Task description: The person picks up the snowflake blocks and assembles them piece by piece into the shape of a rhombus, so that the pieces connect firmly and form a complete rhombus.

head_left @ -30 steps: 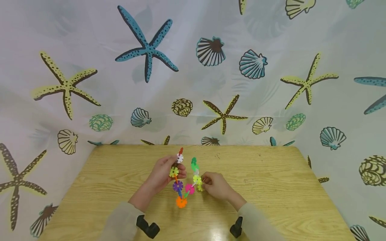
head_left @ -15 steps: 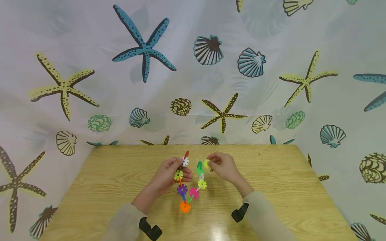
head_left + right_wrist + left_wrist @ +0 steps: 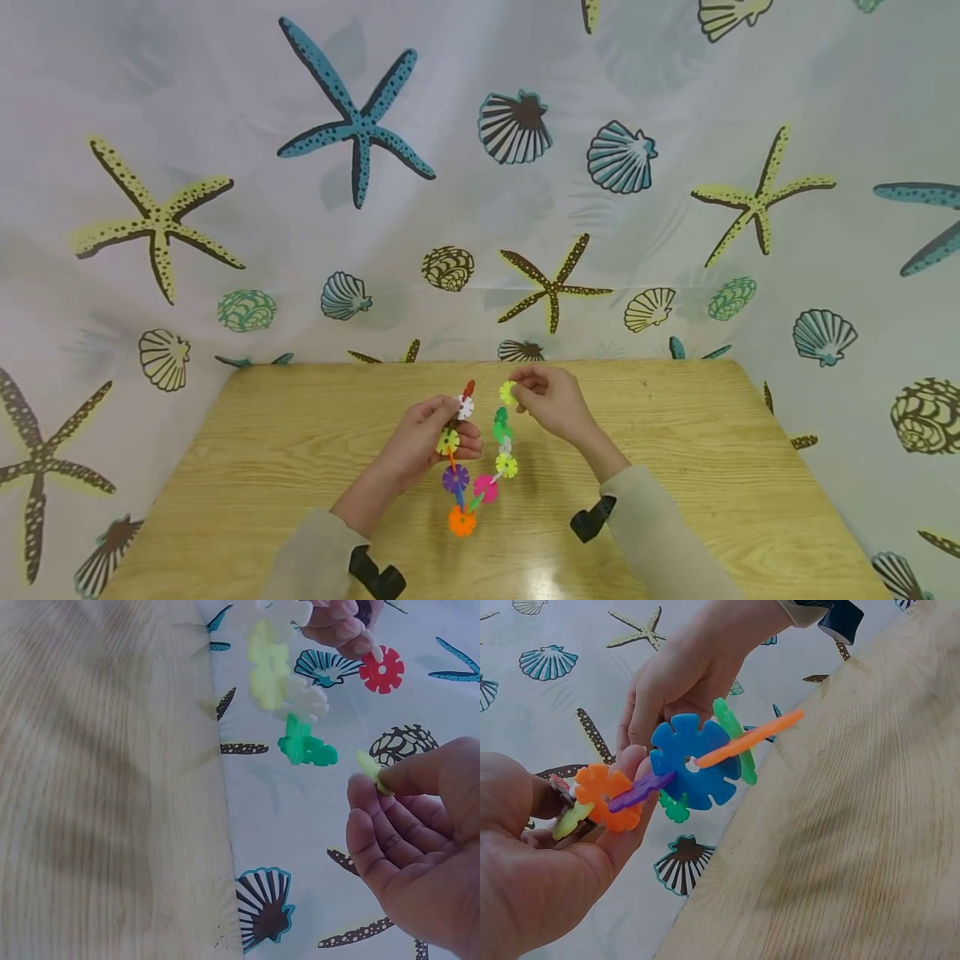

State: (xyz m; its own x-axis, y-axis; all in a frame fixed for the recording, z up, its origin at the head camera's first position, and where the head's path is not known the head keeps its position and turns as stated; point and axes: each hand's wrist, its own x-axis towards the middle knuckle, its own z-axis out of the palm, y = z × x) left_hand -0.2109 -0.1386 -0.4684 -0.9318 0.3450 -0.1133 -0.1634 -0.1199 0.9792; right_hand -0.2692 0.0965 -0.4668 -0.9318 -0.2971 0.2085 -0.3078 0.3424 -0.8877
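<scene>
A chain of notched plastic snowflake discs hangs in a U shape in the head view, with an orange disc (image 3: 462, 522) at its lowest point. My left hand (image 3: 420, 437) pinches the chain near its left end at a white disc (image 3: 466, 407); a red disc (image 3: 468, 388) sticks up above it. Between thumb and fingertips, my right hand (image 3: 555, 404) holds a loose yellow disc (image 3: 507, 392). Just below that lies the chain's other end, a green disc (image 3: 501, 414). A gap shows between yellow disc (image 3: 367, 763) and green disc (image 3: 298, 739) in the right wrist view.
A wooden table (image 3: 315, 417) spreads beneath both hands. Behind it and along its sides hangs a pale cloth (image 3: 465, 200) printed with starfish and shells. Dark wrist-worn cameras (image 3: 592, 518) sit at both sleeves.
My right hand has risen from low beside the chain to above its green end, bringing the yellow disc along. My left hand and the chain have shifted slightly right and toward me.
</scene>
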